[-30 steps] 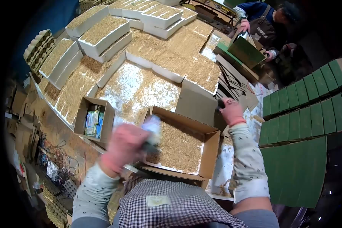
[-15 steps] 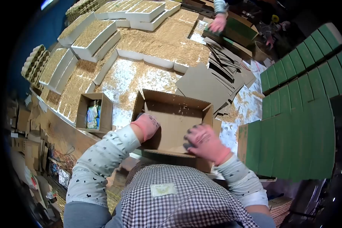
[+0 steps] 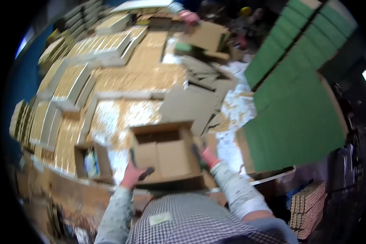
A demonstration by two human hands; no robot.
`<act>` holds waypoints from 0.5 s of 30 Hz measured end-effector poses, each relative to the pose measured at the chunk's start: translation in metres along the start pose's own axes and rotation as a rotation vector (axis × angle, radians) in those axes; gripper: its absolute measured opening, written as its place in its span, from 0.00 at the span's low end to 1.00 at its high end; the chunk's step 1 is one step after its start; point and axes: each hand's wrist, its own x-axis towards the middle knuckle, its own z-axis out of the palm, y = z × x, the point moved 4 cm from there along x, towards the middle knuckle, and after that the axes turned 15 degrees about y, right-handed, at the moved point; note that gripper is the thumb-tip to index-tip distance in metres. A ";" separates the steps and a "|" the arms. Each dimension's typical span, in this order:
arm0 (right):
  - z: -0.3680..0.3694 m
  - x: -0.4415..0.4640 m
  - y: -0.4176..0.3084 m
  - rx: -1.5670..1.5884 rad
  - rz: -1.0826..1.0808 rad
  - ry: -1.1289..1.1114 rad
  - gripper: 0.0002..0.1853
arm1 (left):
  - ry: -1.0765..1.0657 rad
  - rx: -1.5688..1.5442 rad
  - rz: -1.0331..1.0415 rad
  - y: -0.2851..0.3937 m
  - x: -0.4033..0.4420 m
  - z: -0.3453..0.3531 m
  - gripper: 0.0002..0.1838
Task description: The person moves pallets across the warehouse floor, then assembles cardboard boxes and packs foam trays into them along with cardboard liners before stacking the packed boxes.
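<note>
A brown cardboard box (image 3: 162, 156) stands right in front of me, its inside showing panels with a seam down the middle. My left hand (image 3: 134, 173), in a pink glove with dark fingertips, grips the box's left side, thumb over the near left part. On the opposite side, my right hand (image 3: 207, 156) holds the right wall, its dark fingertips against the cardboard and somewhat blurred. To the left, a smaller cardboard box (image 3: 105, 160) holds blue and green packets (image 3: 91, 162).
Flat cardboard sheets (image 3: 187, 105) lie beyond the box. White trays (image 3: 71, 87) filled with tan loose material stand at the left and back. Green boxes (image 3: 293, 130) are stacked at the right. A co-worker's gloved hand (image 3: 189, 17) touches another box (image 3: 207, 36) at the back.
My view has shifted. My hands have moved from the near part of the box to its left and right sides. A seam now shows inside the box. The co-worker's box is tilted differently.
</note>
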 end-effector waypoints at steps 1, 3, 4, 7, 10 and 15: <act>0.005 -0.025 -0.005 -0.286 -0.014 -0.034 0.45 | -0.099 -0.079 -0.015 -0.002 0.001 -0.002 0.43; 0.011 -0.060 0.018 -0.270 -0.052 -0.106 0.61 | -0.219 -0.083 0.116 0.000 0.008 -0.006 0.37; -0.003 -0.079 -0.025 -0.209 -0.118 -0.129 0.61 | -0.241 -0.059 0.186 0.010 0.004 -0.001 0.36; -0.064 -0.136 -0.135 -0.207 -0.307 0.112 0.60 | -0.270 0.075 0.406 0.075 -0.004 0.058 0.33; -0.160 -0.179 -0.246 -0.214 -0.619 0.537 0.54 | -0.499 -0.015 0.349 0.124 0.051 0.163 0.29; -0.284 -0.247 -0.393 0.225 -0.898 0.696 0.29 | -1.031 -0.706 0.598 0.321 0.014 0.376 0.23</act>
